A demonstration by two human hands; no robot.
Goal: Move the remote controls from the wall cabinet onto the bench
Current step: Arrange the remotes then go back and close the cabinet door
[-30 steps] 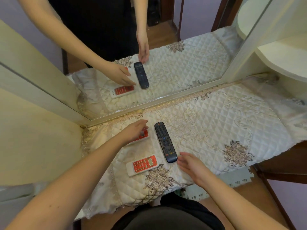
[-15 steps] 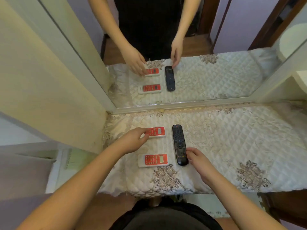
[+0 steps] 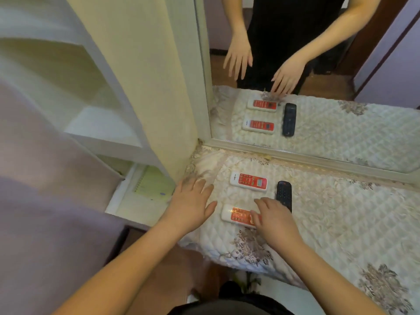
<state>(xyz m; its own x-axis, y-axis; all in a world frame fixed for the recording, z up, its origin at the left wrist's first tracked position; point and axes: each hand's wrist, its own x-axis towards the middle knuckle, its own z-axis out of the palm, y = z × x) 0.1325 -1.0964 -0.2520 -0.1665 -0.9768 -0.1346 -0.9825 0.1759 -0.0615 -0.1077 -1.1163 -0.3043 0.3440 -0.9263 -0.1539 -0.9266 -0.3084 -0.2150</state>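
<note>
- Head view, looking down: three remotes lie on the quilted cover [image 3: 341, 223] of the bench, just in front of the mirror [image 3: 329, 76].
- My left hand [image 3: 189, 206] is spread flat with loose fingers at the left edge of the cover, holding nothing, beside the near red remote [image 3: 237, 215] but apart from it.
- My right hand [image 3: 276, 218] lies over the right end of that near remote with the fingers relaxed; I cannot tell whether the fingertips touch it or only hang above it, and that end is hidden under them.
- My right hand also covers the lower part of the black remote [image 3: 284, 194]; only its top end shows.
- Clear of both hands, the far red remote [image 3: 248, 181] lies crosswise, in full view.
- At left, the cabinet shelves [image 3: 102, 128] are blurred, and a green notebook [image 3: 154, 185] below them is partly cut off by the side panel [image 3: 147, 76].
</note>
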